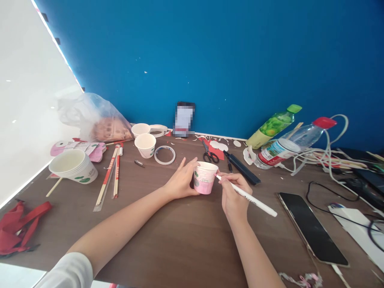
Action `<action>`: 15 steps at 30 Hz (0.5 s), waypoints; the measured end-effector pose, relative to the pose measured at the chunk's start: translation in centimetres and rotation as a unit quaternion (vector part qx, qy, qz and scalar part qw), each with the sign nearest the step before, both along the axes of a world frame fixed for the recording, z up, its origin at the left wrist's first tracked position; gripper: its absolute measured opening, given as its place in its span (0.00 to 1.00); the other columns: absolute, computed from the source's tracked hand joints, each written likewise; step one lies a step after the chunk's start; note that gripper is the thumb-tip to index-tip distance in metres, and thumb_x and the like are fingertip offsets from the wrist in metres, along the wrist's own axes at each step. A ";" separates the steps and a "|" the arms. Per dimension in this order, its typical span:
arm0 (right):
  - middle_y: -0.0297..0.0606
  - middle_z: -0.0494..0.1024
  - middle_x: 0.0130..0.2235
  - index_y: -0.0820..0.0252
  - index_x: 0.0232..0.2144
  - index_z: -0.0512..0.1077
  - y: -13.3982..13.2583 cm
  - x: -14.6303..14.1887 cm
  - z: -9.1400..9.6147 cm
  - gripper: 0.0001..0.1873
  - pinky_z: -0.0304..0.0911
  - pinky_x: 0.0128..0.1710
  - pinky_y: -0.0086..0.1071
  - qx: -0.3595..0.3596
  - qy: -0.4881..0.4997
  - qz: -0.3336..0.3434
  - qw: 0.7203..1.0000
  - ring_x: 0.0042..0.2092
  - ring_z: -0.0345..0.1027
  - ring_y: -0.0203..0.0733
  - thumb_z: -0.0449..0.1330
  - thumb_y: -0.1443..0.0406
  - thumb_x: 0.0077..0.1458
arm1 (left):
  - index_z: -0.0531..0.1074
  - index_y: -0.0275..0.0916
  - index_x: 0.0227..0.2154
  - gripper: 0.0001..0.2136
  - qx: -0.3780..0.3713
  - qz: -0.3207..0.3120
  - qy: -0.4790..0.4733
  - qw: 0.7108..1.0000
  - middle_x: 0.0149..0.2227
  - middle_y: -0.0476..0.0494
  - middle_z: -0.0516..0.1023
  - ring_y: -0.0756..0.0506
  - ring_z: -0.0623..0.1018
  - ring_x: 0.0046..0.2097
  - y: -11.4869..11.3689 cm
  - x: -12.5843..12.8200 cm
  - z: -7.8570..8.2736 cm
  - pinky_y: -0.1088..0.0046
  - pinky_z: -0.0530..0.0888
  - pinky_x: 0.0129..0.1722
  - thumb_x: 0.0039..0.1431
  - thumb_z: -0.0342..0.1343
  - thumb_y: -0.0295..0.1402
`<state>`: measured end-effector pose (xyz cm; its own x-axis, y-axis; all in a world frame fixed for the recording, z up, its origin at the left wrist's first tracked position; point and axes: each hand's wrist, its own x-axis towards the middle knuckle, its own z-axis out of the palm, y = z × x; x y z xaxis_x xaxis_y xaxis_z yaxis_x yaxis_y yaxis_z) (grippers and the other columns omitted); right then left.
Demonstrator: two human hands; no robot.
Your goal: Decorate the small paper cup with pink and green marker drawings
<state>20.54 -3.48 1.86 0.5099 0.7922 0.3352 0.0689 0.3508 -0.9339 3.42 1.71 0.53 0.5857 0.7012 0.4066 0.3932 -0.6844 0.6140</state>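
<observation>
A paper cup (205, 181), partly coloured pink with green leaf prints, stands upright on the brown desk (174, 248). Around its left side curls my left hand (182, 179), thumb low and fingers near the rim, steadying it. My right hand (237, 196) grips a white paint marker (255, 202), whose pink tip touches the cup's right side near the rim. Just behind the cup lie black-handled scissors (210, 157) and scraps of red paper (216, 151).
To the left are stacked paper cups (73, 168), wrapped chopsticks (109, 172), a tape roll (165, 155) and another cup (145, 145). Bottles (279, 150), white cables and a phone (312, 228) occupy the right. A second phone (183, 119) leans on the blue wall.
</observation>
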 end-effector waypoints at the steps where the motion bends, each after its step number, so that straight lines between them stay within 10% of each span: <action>1: 0.34 0.78 0.27 0.57 0.23 0.69 0.0 0.0 0.1 0.08 0.68 0.39 0.42 -0.001 0.006 0.003 1.000 0.34 0.74 0.44 0.66 0.63 0.43 | 0.49 0.41 0.59 0.41 0.000 0.000 -0.001 1.000 0.60 0.31 0.66 0.34 0.60 0.67 0.0 0.0 0.0 0.43 0.44 0.68 0.46 0.66 0.40; 15: 0.35 0.79 0.27 0.57 0.20 0.69 0.0 0.2 -0.1 0.09 0.68 0.39 0.43 -0.008 -0.008 0.031 0.999 0.32 0.73 0.44 0.66 0.63 0.42 | 0.49 0.42 0.58 0.42 -0.012 0.005 0.002 1.000 0.61 0.31 0.65 0.33 0.60 0.67 0.0 0.1 0.2 0.43 0.44 0.68 0.44 0.67 0.39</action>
